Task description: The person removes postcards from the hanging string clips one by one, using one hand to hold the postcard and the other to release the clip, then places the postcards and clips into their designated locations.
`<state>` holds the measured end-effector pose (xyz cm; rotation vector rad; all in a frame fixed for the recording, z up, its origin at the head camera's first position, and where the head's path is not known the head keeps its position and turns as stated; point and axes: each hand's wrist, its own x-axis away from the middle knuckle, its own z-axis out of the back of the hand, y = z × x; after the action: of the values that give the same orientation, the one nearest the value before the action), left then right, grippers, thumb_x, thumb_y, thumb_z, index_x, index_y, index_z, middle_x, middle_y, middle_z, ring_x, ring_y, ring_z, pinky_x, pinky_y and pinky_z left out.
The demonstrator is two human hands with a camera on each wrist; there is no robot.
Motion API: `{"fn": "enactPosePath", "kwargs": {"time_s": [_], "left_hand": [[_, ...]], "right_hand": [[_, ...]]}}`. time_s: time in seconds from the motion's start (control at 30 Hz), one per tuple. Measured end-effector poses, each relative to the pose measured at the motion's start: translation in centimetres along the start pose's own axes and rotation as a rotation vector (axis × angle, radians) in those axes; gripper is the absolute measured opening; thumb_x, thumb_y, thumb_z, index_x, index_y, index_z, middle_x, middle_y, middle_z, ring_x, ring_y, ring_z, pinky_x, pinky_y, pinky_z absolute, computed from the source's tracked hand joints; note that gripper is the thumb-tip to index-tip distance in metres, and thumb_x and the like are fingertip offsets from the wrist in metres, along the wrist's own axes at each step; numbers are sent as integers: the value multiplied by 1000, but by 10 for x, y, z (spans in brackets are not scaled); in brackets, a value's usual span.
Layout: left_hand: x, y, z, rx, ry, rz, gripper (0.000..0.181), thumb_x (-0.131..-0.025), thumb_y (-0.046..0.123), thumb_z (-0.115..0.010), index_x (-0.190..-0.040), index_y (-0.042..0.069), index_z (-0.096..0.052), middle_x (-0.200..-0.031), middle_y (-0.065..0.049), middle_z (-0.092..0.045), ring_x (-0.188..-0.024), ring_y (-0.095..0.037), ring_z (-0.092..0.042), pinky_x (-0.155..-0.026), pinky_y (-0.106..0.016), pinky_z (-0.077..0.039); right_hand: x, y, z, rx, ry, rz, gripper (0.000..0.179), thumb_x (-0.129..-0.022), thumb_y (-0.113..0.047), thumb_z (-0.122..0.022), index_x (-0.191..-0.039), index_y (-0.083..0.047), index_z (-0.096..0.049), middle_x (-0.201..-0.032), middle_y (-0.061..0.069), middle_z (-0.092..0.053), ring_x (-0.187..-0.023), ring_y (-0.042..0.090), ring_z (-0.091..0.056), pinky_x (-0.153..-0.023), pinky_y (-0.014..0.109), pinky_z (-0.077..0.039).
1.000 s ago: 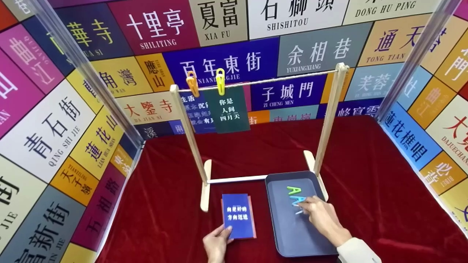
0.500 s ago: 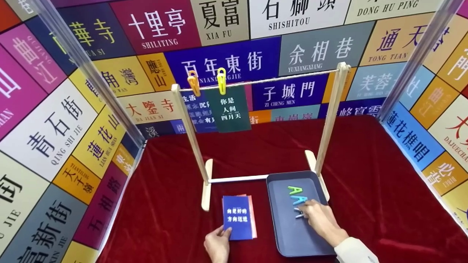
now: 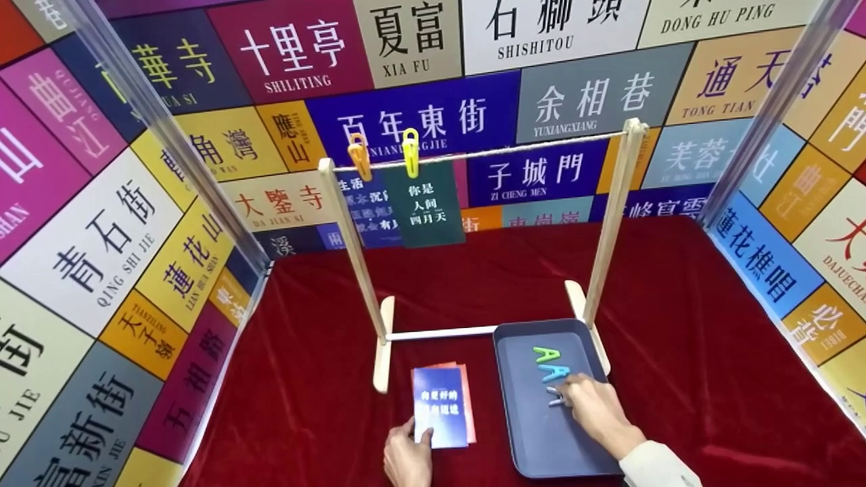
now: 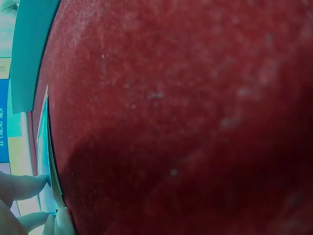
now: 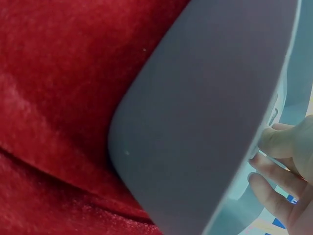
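Observation:
My left hand (image 3: 408, 454) pinches the lower left corner of a blue card (image 3: 441, 396) with white characters. Beneath that card a red card (image 3: 469, 412) peeks out along the top and right edges. In the left wrist view, the thumb and fingers (image 4: 23, 187) nip the card edge. Over the dark grey tray (image 3: 534, 446), my right hand (image 3: 599, 411) pinches a grey clothespin (image 3: 555, 400), partly hidden by its fingertips. Farther up the tray lie a blue clothespin (image 3: 555, 372) and a green clothespin (image 3: 547, 354). The tray wall hides the clothespin in the right wrist view.
Behind the tray and cards stands a wooden frame (image 3: 612, 230) with a string (image 3: 514, 147) across its top. An orange clothespin (image 3: 359, 159) and a yellow clothespin (image 3: 411, 153) hold a blue card and a dark green card (image 3: 433, 216). Red cloth (image 3: 304, 419) covers the table.
My left hand has shifted slightly right, and the blue card has slid a little towards me. My right hand has drawn slightly nearer with the grey clothespin, which has turned and moved right.

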<state>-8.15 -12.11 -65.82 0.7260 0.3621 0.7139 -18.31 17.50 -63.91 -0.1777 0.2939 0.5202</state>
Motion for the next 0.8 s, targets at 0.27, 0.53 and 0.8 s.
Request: {"fn": "enactPosePath", "kwargs": {"time_s": [0.27, 0.53, 0.8], "left_hand": [[0, 1, 1, -1, 0, -1, 42, -69, 13, -90, -109, 12, -78, -104, -12, -74, -88, -36, -71, -69, -51, -59], [-6, 5, 8, 6, -17, -25, 43, -69, 14, -90, -110, 12, -78, -104, -12, -74, -91, -36, -71, -73, -53, -59], [-7, 14, 14, 59, -57, -49, 49, -70, 11, -89, -117, 10, -75, -104, -10, -73, -92, -30, -71, -76, -50, -59]], "right_hand": [[0, -1, 0, 8, 26, 0, 18, -70, 2, -77, -76, -15, -75, -78, 0, -70, -70, 21, -63, -50, 40, -54], [3, -2, 3, 23, 44, -1, 23, -66, 3, -80, -79, -14, -76, -79, 1, -69, -72, 21, -63, -53, 39, -56], [3, -2, 10, -2, 89, 3, 27, -64, -1, -84, -85, -16, -77, -80, 0, -70, -75, 20, -61, -53, 39, -57]]}}
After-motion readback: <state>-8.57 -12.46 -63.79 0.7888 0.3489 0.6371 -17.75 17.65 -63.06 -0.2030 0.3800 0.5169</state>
